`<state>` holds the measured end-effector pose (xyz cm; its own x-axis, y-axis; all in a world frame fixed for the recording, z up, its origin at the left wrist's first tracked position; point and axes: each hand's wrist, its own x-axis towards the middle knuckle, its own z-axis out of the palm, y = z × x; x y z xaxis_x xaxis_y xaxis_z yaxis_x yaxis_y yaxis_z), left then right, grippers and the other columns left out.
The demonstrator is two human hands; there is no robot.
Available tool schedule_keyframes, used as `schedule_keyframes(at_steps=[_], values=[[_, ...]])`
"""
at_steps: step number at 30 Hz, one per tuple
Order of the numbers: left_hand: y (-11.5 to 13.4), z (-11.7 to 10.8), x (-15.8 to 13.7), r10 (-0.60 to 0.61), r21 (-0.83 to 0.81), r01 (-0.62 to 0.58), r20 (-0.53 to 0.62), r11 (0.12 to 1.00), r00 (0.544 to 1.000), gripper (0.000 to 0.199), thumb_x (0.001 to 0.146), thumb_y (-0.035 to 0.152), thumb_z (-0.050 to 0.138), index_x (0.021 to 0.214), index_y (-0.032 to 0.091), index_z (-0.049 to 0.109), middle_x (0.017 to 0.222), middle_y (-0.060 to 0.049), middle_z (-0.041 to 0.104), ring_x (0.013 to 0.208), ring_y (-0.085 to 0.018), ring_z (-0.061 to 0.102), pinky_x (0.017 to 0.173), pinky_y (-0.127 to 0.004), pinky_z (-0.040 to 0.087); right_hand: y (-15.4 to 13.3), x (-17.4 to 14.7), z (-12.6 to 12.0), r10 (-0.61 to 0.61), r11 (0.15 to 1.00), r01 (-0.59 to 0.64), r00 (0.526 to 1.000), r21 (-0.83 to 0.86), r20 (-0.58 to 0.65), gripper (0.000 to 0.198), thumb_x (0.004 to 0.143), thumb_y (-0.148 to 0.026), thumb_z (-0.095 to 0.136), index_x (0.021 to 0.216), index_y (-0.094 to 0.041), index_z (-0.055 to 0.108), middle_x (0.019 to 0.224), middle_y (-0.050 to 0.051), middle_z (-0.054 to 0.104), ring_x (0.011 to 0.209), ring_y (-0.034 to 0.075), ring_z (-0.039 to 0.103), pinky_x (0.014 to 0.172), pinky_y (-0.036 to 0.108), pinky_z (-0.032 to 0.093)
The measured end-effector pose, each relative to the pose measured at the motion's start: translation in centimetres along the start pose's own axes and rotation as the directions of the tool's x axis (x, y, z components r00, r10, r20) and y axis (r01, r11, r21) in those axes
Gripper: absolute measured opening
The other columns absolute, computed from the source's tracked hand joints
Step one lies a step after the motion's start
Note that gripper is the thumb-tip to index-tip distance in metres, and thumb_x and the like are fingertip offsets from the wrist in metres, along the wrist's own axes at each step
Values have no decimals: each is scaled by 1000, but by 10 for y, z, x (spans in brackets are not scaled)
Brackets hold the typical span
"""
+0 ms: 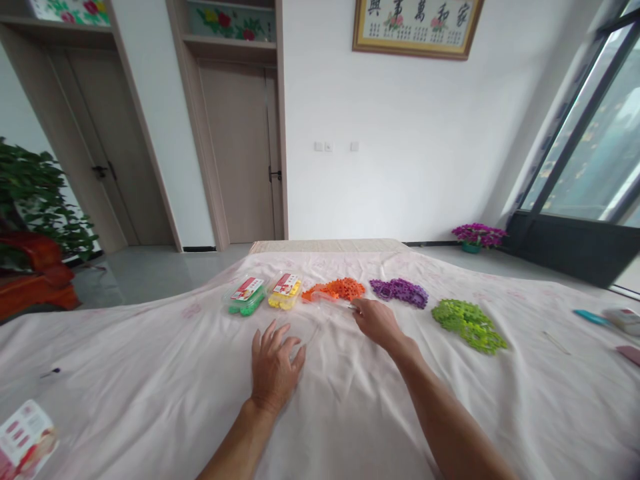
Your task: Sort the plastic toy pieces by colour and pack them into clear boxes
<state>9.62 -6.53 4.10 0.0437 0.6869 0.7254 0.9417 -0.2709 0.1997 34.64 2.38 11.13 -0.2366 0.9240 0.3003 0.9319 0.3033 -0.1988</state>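
Cloth (345, 393) lies softly rumpled beneath heaped, knobbly orange pieces (345, 289).

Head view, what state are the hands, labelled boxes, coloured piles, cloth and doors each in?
Left hand: open, fingers spread
Right hand: closed on a small thin object
Green-filled box: looks closed
Yellow-filled box: looks closed
Orange pile: unboxed
Purple pile: unboxed
Lime pile: unboxed
Cloth: wrinkled
Left door: shut
Right door: shut
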Motion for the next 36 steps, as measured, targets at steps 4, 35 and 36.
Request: schedule_keyframes(at_steps=[4, 35, 36], values=[[-3, 1, 0, -1, 5, 1, -12, 1000, 1000, 13, 87, 27, 58, 81, 27, 70, 111, -3, 71, 119, -31, 55, 105, -60, 31, 31, 21, -16, 85, 988, -65, 986, 140, -142, 22, 81, -23, 52, 93, -23, 70, 80, 3, 71, 74, 18, 63, 62, 24, 35], [-14, 1, 4, -66, 52, 71, -89, 996, 994, 14, 91, 25, 53, 89, 24, 67, 106, -4, 72, 119, -29, 55, 111, -59, 20, 108, 151, 21, -157, 987, 137, 945, 88, 288, 31, 74, -11, 57, 96, -23, 76, 87, 1, 75, 83, 17, 65, 76, 23, 45], [-15, 0, 4, -60, 53, 65, -96, 996, 994, 13, 90, 26, 54, 88, 24, 67, 106, -4, 72, 118, -28, 55, 111, -59, 20, 108, 146, 17, -171, 984, 150, 940, 91, 295, 32, 74, -10, 57, 96, -23, 76, 88, 1, 75, 84, 17, 66, 76, 22, 45]])
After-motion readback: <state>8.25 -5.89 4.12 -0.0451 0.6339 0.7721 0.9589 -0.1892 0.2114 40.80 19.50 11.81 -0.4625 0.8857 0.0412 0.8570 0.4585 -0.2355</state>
